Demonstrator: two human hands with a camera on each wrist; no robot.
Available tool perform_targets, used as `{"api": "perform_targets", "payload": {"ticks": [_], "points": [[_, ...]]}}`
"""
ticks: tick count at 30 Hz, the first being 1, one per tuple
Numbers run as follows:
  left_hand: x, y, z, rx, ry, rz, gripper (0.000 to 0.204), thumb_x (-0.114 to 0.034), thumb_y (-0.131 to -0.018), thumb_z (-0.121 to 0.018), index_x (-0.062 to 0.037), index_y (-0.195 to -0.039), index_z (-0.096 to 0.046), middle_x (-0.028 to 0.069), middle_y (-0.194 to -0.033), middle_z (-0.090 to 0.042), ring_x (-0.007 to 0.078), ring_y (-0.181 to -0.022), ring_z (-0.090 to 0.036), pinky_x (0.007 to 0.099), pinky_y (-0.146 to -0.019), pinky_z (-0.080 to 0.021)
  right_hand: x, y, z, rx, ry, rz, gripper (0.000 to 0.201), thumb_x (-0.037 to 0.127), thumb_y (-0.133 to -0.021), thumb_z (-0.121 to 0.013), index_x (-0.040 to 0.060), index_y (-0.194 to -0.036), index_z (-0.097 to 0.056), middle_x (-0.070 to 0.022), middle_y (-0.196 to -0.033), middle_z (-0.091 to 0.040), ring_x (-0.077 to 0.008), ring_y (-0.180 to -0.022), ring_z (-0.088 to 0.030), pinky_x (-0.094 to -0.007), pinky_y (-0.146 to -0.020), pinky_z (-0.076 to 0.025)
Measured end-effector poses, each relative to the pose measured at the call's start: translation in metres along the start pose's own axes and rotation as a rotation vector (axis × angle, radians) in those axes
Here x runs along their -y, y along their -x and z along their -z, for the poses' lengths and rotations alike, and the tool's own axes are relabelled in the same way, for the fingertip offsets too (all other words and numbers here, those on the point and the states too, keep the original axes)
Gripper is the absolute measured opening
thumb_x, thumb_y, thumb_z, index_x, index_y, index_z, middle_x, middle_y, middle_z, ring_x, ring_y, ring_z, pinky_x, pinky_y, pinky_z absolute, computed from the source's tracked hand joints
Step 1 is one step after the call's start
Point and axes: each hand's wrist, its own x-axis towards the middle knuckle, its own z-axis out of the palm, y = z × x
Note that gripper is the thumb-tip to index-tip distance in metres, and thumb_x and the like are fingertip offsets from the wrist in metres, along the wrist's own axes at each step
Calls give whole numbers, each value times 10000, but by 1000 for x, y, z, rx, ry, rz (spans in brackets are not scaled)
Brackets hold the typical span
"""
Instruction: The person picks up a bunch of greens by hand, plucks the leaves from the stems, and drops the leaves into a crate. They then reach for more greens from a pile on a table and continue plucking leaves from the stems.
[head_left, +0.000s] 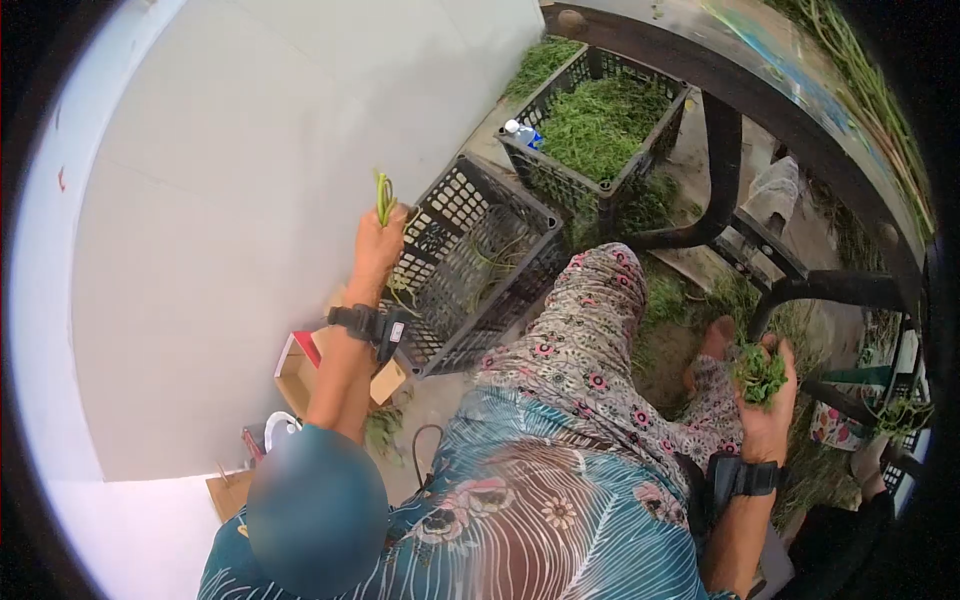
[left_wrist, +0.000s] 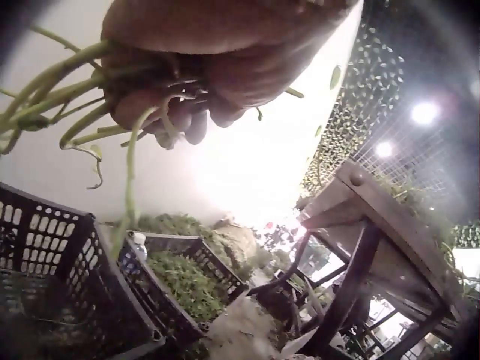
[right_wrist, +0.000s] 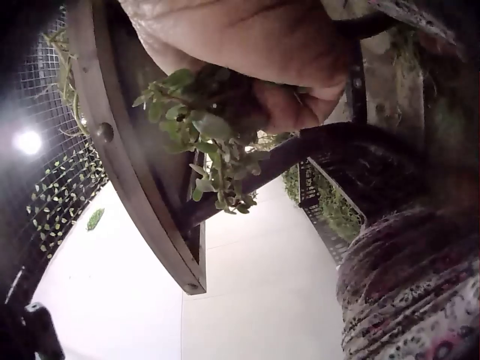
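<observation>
At the upper left of the head view, my left hand (head_left: 378, 243) grips a small bunch of green stems (head_left: 384, 200) over the edge of a black plastic crate (head_left: 448, 212). Several bare stems (left_wrist: 56, 96) stick out of that fist in the left wrist view. A few loose stems lie inside the crate. On the right, my right hand (head_left: 772, 415) holds a clump of leafy greens (head_left: 760, 376) beside my knee, with the fingers curled about it. Small rounded leaves (right_wrist: 214, 127) spill out below the fingers in the right wrist view.
A second black crate (head_left: 607, 187), heaped with greens, stands farther back with a bottle (head_left: 522, 134) in its corner. A table with dark curved legs (head_left: 722, 165) rises at the right. A cardboard box (head_left: 296, 372) sits by the wall. Greens are strewn on the floor.
</observation>
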Motion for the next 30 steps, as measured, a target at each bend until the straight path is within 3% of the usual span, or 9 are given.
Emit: {"api": "perform_targets", "payload": {"ticks": [5, 8, 9, 12, 17, 21, 22, 26, 30], "points": [[-20, 1, 7, 32, 56, 189, 285, -213, -806, -581, 22, -966, -560, 34, -621, -545, 162, -575, -525, 311, -556, -440, -4, -10, 7, -114, 69, -9, 200, 316, -868, -550, 119, -899, -563, 29, -734, -542, -122, -662, -531, -292, -571, -447], [59, -45, -12, 144, -39, 150, 455, -191, -747, -648, 31, -1114, -497, 126, -842, -594, 224, -789, -578, 343, -718, -470, -7, -3, 0, -80, 91, -17, 195, 306, -862, -561, 118, -914, -557, 26, -744, -540, -127, -663, -522, -291, -568, -435], [57, -47, -18, 156, -102, 150, 624, -170, -680, -684, 36, -1211, -429, 215, -1101, -530, 275, -1003, -535, 359, -853, -432, -8, 1, -7, -112, 88, -20, 192, 301, -864, -559, 117, -918, -556, 23, -745, -538, -128, -663, -520, -289, -565, -432], [54, -58, -36, 163, -349, 171, 633, -150, -653, -674, 43, -1208, -440, 249, -1222, -453, 305, -1088, -488, 360, -892, -409, -6, 5, -13, -123, 84, -28, 188, 288, -860, -564, 116, -936, -559, 16, -768, -546, -130, -681, -527, -288, -582, -433], [2, -42, -76, 288, -26, 30, 394, -176, -742, -584, 23, -1081, -557, 173, -1062, -588, 275, -1000, -555, 336, -869, -424, -4, 0, -7, 42, 90, -27, 197, 296, -859, -559, 110, -923, -567, 10, -779, -550, -126, -680, -526, -283, -607, -439], [-98, 7, -122, 488, 49, -473, 301, -183, -866, -481, -13, -1104, -550, 80, -931, -606, 158, -836, -557, 290, -732, -462, -2, 21, -52, 142, 353, 53, 215, 298, -881, -521, 86, -898, -555, 10, -762, -520, -106, -671, -488, -273, -595, -422], [-136, 30, -131, 593, 170, -385, 294, -191, -874, -478, -11, -1094, -550, 96, -933, -607, 170, -871, -565, 306, -766, -463, -1, 30, -69, 171, 437, 98, 220, 292, -887, -512, 76, -898, -555, 7, -764, -517, -103, -684, -487, -270, -609, -421], [-190, 92, -217, 915, 553, -719, 272, -169, -907, -417, 22, -1081, -503, 144, -1084, -550, 295, -971, -538, 339, -853, -429, -7, 38, -99, 215, 845, 606, 247, 265, -907, -469, 29, -912, -543, -17, -801, -528, -109, -727, -474, -267, -663, -397], [-220, 153, -211, 697, 871, -624, 367, -200, -906, -433, -8, -1216, -391, 135, -1135, -491, 300, -1079, -466, 343, -932, -368, -6, 31, -101, 103, 943, 848, 260, 240, -922, -427, -1, -925, -522, -60, -846, -540, -127, -773, -458, -271, -725, -374]]}}
